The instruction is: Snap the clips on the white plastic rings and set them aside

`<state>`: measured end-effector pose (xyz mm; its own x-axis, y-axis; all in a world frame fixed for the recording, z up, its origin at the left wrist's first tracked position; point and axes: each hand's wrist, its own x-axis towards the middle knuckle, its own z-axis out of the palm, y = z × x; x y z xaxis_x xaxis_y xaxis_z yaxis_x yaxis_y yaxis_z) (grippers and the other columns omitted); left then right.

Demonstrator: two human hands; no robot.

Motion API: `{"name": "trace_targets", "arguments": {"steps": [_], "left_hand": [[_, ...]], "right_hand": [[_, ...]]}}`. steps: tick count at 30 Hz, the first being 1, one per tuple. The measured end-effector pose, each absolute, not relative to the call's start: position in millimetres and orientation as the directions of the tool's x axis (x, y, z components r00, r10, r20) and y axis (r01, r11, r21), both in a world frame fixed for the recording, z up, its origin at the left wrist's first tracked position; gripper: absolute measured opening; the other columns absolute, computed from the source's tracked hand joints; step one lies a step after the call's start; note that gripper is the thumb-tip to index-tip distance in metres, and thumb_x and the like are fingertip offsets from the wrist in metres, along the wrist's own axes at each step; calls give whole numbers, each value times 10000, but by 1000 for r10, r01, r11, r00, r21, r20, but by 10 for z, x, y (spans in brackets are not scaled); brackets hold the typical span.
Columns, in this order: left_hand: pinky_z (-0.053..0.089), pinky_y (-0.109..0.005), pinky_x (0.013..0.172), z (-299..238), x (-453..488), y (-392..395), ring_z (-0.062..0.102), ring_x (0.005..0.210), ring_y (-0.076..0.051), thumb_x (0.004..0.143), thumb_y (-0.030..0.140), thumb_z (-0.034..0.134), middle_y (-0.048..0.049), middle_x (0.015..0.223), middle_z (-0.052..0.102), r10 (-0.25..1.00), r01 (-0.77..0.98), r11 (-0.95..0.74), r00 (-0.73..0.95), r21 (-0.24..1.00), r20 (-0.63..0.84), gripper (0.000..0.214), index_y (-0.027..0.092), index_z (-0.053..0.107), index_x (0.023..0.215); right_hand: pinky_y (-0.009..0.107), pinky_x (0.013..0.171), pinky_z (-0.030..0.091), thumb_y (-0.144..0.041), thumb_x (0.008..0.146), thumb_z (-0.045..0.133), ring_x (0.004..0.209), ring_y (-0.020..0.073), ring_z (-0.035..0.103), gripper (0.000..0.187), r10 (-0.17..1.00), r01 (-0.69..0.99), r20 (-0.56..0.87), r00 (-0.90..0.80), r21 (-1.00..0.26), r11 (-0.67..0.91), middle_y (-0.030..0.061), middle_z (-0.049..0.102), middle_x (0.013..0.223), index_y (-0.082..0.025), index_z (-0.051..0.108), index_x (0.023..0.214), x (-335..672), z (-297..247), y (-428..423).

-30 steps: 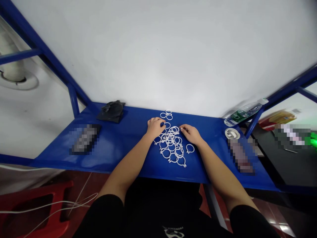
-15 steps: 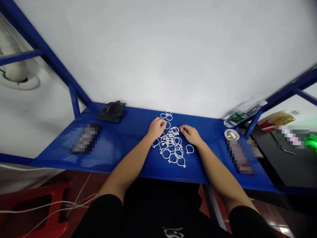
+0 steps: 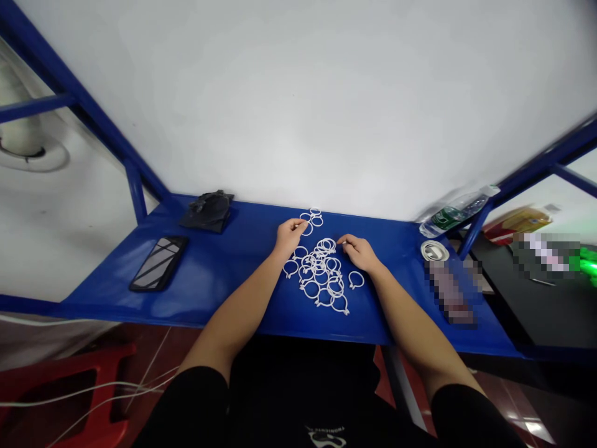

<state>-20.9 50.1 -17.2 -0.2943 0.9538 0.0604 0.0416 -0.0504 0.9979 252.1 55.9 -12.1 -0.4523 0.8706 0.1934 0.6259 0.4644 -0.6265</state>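
Observation:
My left hand (image 3: 289, 238) pinches a white plastic ring (image 3: 306, 229) between thumb and fingertips, close to a small group of similar rings (image 3: 317, 221) at the back of the blue table. In front of my hands lies a loose heap of white rings (image 3: 321, 274), each with a small clip-like tab, many overlapping. At the heap's right upper side is my right hand (image 3: 359, 252), index finger and thumb apart, the other fingers bent. Its fingertip is close to the heap's top rings; whether it touches them I cannot tell. A single ring (image 3: 356, 280) lies below it.
On the blue table (image 3: 224, 274) are a phone (image 3: 159, 264) and a crumpled black bag (image 3: 208, 211) at left. At right are a clear bottle (image 3: 459, 211), a tape roll (image 3: 435, 251) and a blurred-out item (image 3: 450, 292). A white wall (image 3: 298, 112) stands behind.
My left hand has moved slightly left and back with its ring, which now sits nearer the rear group. My right hand stays almost where it was.

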Motion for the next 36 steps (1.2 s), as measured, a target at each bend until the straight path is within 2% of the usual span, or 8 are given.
{"name": "trace_targets", "arguments": {"steps": [5, 9, 13, 15, 19, 24, 31, 36], "left_hand": [[469, -198, 517, -107, -276, 535, 567, 572, -80, 796, 342, 778, -40, 886, 758, 941, -192, 18, -329, 981, -81, 347, 162, 729, 1089], [508, -210, 552, -85, -305, 549, 545, 524, -46, 779, 292, 772, -60, 1001, 788, 936, -338, 47, -314, 940, -160, 398, 177, 689, 1151], [526, -222, 579, -80, -301, 541, 576, 545, -48, 757, 256, 784, -64, 1007, 784, 938, -378, 47, -302, 924, -172, 333, 168, 702, 1068], [511, -219, 558, -74, -294, 533, 559, 525, -48, 761, 247, 780, -57, 960, 783, 939, -375, 56, -295, 925, -176, 308, 162, 707, 1048], [515, -228, 558, -54, -294, 527, 563, 506, -55, 817, 240, 725, -61, 937, 791, 934, -400, 63, -299, 914, -195, 274, 160, 698, 1078], [510, -225, 552, -37, -299, 526, 564, 504, -55, 823, 245, 704, -72, 966, 797, 933, -417, 78, -290, 906, -214, 258, 156, 721, 1065], [448, -202, 514, -43, -284, 530, 510, 484, -46, 743, 254, 711, -37, 866, 767, 929, -392, 59, -314, 918, -194, 318, 145, 770, 1035], [427, -206, 514, -36, -285, 515, 460, 489, -54, 677, 232, 651, -19, 758, 717, 932, -381, 50, -314, 923, -180, 285, 142, 785, 912]], "right_hand": [[310, 736, 518, -255, 946, 488, 783, 210, 703, 264, 860, 620, 195, -472, -620, 480, 3, 777, 857, -248, 739, 1028, 2512, -101, 547], [321, 747, 514, -241, 883, 480, 761, 213, 686, 250, 853, 595, 194, -485, -641, 485, 11, 756, 811, -239, 730, 890, 2494, -72, 554], [326, 697, 506, -238, 791, 451, 687, 211, 644, 239, 910, 551, 163, -381, -750, 366, 23, 695, 700, -232, 661, 677, 2493, -87, 601], [325, 657, 497, -238, 749, 445, 639, 205, 612, 223, 939, 517, 140, -313, -805, 292, 24, 670, 667, -232, 640, 643, 2504, -122, 629], [321, 629, 501, -253, 745, 446, 618, 191, 598, 272, 967, 451, 152, -205, -862, 231, 29, 695, 728, -215, 710, 796, 2521, -205, 661], [297, 548, 474, -322, 819, 490, 556, 152, 556, 343, 973, 398, 137, -188, -895, 203, 58, 753, 874, -186, 738, 1014, 2493, -209, 642], [273, 527, 439, -352, 817, 553, 538, 126, 524, 337, 971, 344, 138, -193, -917, 199, 48, 746, 851, -171, 749, 1021, 2473, -191, 625], [280, 527, 436, -371, 831, 566, 542, 134, 526, 339, 971, 352, 130, -202, -916, 195, 44, 736, 835, -178, 753, 1037, 2473, -198, 625]]}}
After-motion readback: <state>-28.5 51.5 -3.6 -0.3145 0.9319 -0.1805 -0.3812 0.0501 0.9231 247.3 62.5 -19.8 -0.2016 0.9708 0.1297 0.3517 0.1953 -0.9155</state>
